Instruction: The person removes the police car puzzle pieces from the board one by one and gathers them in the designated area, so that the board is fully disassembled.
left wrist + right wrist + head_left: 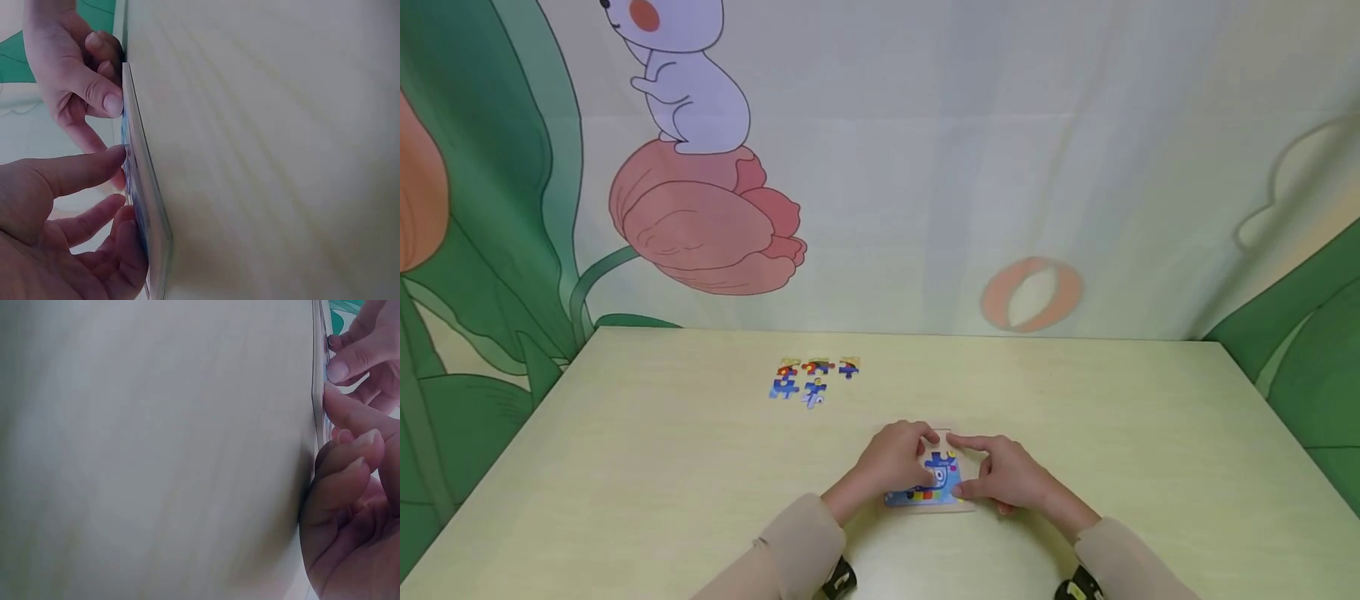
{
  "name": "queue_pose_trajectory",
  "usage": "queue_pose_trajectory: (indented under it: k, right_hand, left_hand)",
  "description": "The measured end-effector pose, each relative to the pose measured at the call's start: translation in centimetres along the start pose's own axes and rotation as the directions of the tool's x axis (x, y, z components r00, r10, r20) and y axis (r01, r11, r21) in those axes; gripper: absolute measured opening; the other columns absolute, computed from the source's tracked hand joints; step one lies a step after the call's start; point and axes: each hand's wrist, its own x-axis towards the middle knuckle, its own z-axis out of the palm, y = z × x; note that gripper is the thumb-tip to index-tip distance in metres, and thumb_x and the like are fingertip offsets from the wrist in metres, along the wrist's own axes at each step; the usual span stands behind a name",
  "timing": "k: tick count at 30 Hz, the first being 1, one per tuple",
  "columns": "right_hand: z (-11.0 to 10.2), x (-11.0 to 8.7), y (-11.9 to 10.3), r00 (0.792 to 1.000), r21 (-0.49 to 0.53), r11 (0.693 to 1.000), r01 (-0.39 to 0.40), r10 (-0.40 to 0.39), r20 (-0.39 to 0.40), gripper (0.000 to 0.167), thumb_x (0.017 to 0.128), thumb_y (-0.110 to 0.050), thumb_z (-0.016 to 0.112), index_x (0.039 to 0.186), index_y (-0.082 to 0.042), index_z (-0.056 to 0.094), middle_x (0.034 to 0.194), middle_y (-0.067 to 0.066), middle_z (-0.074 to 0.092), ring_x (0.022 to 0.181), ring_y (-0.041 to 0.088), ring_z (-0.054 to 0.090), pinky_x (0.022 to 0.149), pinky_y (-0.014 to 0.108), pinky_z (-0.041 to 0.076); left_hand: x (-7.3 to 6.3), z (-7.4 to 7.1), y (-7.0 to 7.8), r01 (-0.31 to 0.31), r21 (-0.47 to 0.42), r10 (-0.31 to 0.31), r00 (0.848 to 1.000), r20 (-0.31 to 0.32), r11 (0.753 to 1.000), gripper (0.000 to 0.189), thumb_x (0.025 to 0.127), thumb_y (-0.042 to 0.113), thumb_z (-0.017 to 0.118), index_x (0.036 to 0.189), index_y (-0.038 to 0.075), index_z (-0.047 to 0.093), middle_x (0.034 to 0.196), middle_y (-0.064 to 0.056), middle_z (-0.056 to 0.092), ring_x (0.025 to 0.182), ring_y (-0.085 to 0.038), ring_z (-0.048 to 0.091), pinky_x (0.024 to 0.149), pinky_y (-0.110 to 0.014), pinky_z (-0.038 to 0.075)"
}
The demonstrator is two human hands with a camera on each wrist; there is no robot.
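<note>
A small jigsaw board (950, 495), partly filled with a blue picture, lies flat near the table's front. Over its left side is my left hand (889, 457), the thumb on the picture and the index fingertip near the top edge. My right hand (1011, 473) rests at the board's right side, with index finger stretched to the top and thumb at the lower right. In the left wrist view, the left thumb (94, 169) touches the picture surface and the other fingers bend against the board. The right wrist view has the right hand's (350, 506) other fingers curled beside the board edge.
Several loose puzzle pieces (815, 390) lie in two rows beyond the board, to its left. The pale wooden table (1112, 417) ends at a printed curtain (880, 183) at the back.
</note>
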Motion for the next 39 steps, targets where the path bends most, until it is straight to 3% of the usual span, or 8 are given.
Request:
queue_pose_trajectory:
  k: [8, 16, 21, 27, 33, 39]
  right_hand:
    - [0.0, 0.0, -0.2, 1.0, -0.003, 1.0, -0.001, 0.001, -0.01, 0.066, 0.073, -0.023, 0.076, 0.132, -0.012, 0.049, 0.041, -0.002, 0.038, 0.028, 0.007, 0.032, 0.033, 0.021, 0.032]
    - [0.0, 0.0, -0.3, 1.0, 0.007, 1.0, -0.003, 0.003, -0.012, 0.066, 0.073, -0.023, 0.076, 0.131, -0.011, 0.049, 0.04, -0.003, 0.037, 0.028, 0.006, 0.031, 0.032, 0.021, 0.031]
    - [0.1, 0.0, -0.3, 1.0, 0.012, 1.0, 0.004, -0.003, -0.018, 0.066, 0.072, -0.022, 0.077, 0.131, -0.009, 0.05, 0.04, -0.004, 0.037, 0.027, 0.006, 0.031, 0.032, 0.021, 0.032]
    - [0.2, 0.0, -0.3, 1.0, -0.002, 1.0, 0.0, 0.0, -0.023, 0.066, 0.072, -0.023, 0.077, 0.131, -0.009, 0.05, 0.04, -0.004, 0.037, 0.028, 0.006, 0.032, 0.032, 0.021, 0.031]
    - [0.1, 0.0, -0.1, 1.0, 0.008, 1.0, -0.004, 0.004, -0.018, 0.067, 0.072, -0.025, 0.076, 0.131, -0.007, 0.049, 0.041, -0.004, 0.037, 0.028, 0.005, 0.032, 0.032, 0.02, 0.03]
    - [0.2, 0.1, 0.0, 1.0, 0.014, 1.0, -0.009, 0.009, -0.019, 0.068, 0.072, -0.025, 0.076, 0.131, -0.006, 0.049, 0.041, -0.004, 0.038, 0.028, 0.005, 0.032, 0.032, 0.02, 0.03]
  left_hand:
    - [0.3, 0.0, 0.6, 0.06, 0.038, -0.06, 0.998, 0.009, 0.997, 0.031, 0.069, 0.02, 0.079, 0.094, 0.01, 0.064, 0.076, 0.003, 0.051, 0.073, -0.014, 0.045, 0.066, -0.026, 0.039]
    - [0.0, 0.1, 1.0, 0.078, 0.038, -0.078, 0.997, 0.004, 0.996, 0.03, 0.069, 0.018, 0.079, 0.092, 0.01, 0.061, 0.079, 0.002, 0.05, 0.074, -0.014, 0.046, 0.067, -0.028, 0.041]
    - [-0.1, 0.3, 0.7, 0.037, -0.006, -0.037, 0.999, -0.007, 0.999, 0.03, 0.07, 0.013, 0.077, 0.092, 0.012, 0.056, 0.075, 0.003, 0.049, 0.069, -0.012, 0.045, 0.061, -0.025, 0.037]
    - [0.0, 0.5, 0.1, -0.048, -0.09, 0.045, 0.998, -0.035, 0.995, 0.021, 0.073, 0.007, 0.074, 0.087, 0.014, 0.06, 0.077, 0.003, 0.053, 0.071, -0.011, 0.047, 0.065, -0.024, 0.04]
    - [0.4, 0.8, -0.3, -0.11, -0.209, 0.104, 0.994, -0.041, 0.972, 0.018, 0.074, 0.001, 0.072, 0.089, 0.007, 0.066, 0.075, 0.002, 0.054, 0.071, -0.01, 0.046, 0.066, -0.019, 0.041]
    - [0.6, 1.2, -0.6, -0.176, -0.286, 0.161, 0.984, -0.076, 0.942, 0.019, 0.072, -0.008, 0.069, 0.084, 0.006, 0.067, 0.078, 0.002, 0.059, 0.071, -0.009, 0.048, 0.066, -0.018, 0.043]
